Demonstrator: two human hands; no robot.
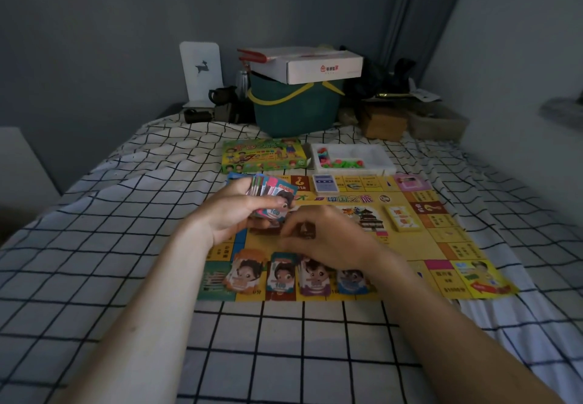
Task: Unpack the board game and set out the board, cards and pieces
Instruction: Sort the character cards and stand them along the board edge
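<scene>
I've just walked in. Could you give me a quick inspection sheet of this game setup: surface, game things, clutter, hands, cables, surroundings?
Surface: bed sheet, white with a black grid, wrinkled.
Job's things: yellow board unfolded flat; four card piles along its near edge; blue deck and yellow deck on it; game box and white tray of coloured pieces beyond it.
Clutter: green basket with a white carton on top, small boxes beside.
Hands: left hand grips a fan of cards; right hand is low over the board, fingers curled, contents unclear.
Cables: nothing seen.
Surroundings: grey walls, curtain, dim light.
</scene>
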